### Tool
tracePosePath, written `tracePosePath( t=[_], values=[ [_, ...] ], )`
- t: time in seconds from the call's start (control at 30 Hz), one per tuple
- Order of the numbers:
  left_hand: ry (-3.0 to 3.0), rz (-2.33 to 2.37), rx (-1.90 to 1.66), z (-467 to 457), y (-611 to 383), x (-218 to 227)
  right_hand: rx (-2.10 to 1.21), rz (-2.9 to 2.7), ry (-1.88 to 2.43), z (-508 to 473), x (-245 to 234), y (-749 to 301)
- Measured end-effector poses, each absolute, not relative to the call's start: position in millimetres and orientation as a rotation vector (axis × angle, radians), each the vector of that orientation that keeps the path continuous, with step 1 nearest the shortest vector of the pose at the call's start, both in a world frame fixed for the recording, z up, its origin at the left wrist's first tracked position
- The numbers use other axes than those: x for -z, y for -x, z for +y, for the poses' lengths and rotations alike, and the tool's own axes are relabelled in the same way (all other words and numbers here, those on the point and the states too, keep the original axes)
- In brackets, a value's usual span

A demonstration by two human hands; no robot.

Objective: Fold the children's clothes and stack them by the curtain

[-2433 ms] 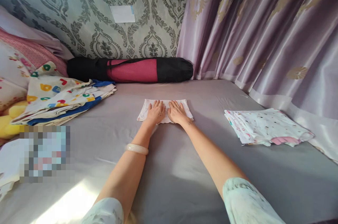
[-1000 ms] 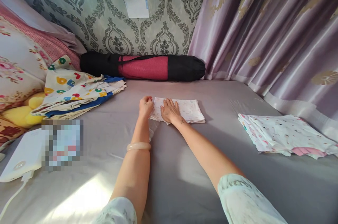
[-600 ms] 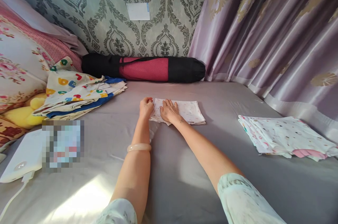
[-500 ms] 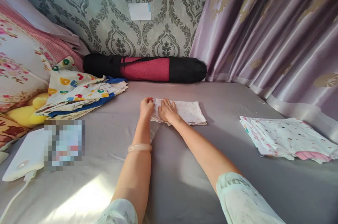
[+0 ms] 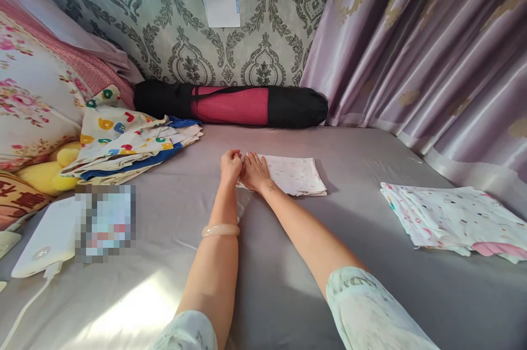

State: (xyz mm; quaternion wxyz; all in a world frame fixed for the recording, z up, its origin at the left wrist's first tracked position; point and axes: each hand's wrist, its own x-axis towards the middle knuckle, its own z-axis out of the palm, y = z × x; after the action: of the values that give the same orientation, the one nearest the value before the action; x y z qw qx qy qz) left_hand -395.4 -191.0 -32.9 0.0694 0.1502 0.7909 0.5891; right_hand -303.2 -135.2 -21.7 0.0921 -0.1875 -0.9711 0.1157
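A small white cloth (image 5: 294,174) with a faint print lies folded on the grey bedsheet in front of me. My right hand (image 5: 254,172) rests flat on its left part, fingers stretched out. At the cloth's left edge is my left hand (image 5: 231,167), its fingers curled closed. Whether a bit of the cloth is pinched in them is hidden. The two hands are close together, and a pale bangle (image 5: 220,231) circles my left forearm.
Folded printed cloths (image 5: 457,218) lie at the right. At the left are a pile of patterned clothes (image 5: 127,141), a yellow plush thing (image 5: 49,171) and a white power bank (image 5: 45,245) with a cable. A black and red roll bag (image 5: 230,106) lies along the wall.
My right hand has slid slightly left along the cloth, closer to my left hand. The left hand stays closed at the edge. The view has shifted a little.
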Motion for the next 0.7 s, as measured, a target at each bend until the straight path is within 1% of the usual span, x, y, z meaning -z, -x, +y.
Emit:
tracePosePath(
  t=[0.1,0.23,0.37,0.47,0.6,0.7],
  values=[
    [-0.476,2.404,-1.759,-191,393,31,-0.383,-2.914,0.555,-134,18,304],
    [-0.562,2.457,-1.730,-189,388,25,-0.512,-2.948,0.561,-127,7,298],
    [-0.755,2.536,-1.610,-182,374,16,-0.479,-2.899,0.616,-111,-3,279],
    [-1.012,2.594,-1.387,-174,360,11,-0.412,-2.899,0.633,-97,-3,259],
    [-1.350,2.648,-0.986,-168,342,13,-0.338,-2.918,0.644,-86,5,240],
    [-1.458,2.720,-0.705,-168,333,19,-0.304,-2.918,0.657,-86,11,234]
  ],
)
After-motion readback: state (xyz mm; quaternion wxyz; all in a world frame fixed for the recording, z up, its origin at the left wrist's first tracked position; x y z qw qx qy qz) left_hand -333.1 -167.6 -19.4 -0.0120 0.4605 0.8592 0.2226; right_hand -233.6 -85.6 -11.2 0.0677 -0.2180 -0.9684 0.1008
